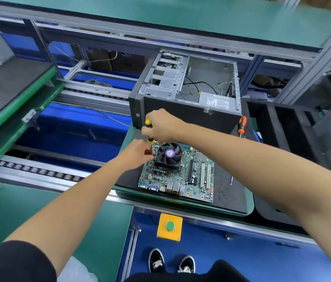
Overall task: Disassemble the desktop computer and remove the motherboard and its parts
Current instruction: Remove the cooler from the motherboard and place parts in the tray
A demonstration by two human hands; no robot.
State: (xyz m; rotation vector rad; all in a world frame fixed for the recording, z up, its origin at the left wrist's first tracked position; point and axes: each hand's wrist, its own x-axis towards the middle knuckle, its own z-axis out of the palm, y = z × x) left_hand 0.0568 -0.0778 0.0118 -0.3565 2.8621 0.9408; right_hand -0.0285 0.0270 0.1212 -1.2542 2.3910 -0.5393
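Observation:
A green motherboard [183,180] lies flat on the black mat [227,192], in front of the opened computer case [189,92]. A black CPU cooler fan [169,154] with a purple label sits on the board's far left part. My right hand [160,125] grips the handle of a yellow-and-black screwdriver [149,132], held upright at the fan's far left corner. My left hand [138,152] pinches the screwdriver's lower shaft next to the fan. The tip is hidden behind my fingers.
An orange-and-black screwdriver [242,126] leans by the case's right side. A small metal tool [231,180] lies on the mat to the right. A yellow box with a green button [170,226] sits at the bench front. Roller conveyors and blue bins lie left.

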